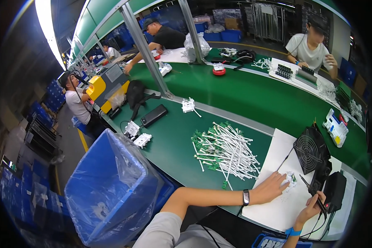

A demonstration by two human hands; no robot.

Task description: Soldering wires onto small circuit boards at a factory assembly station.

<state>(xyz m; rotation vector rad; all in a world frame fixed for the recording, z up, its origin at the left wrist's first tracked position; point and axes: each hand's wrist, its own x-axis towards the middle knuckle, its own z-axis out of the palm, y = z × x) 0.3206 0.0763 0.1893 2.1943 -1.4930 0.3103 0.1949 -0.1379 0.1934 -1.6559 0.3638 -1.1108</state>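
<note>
My left hand, with a dark band on its wrist, reaches over the white work sheet. Its fingertips pinch at the edge of a small white part with green on it. A soldering iron is gripped in my right hand, which has a blue wrist strap. The iron's tip points up and left, close to the small part. Left of the sheet lies a loose pile of white cables with green circuit boards.
A black fan and a black soldering station stand at the right. A blue bin lined with clear plastic is at the left. Beyond the bench runs a green conveyor. A black power bank-like box lies nearby. Several people work around.
</note>
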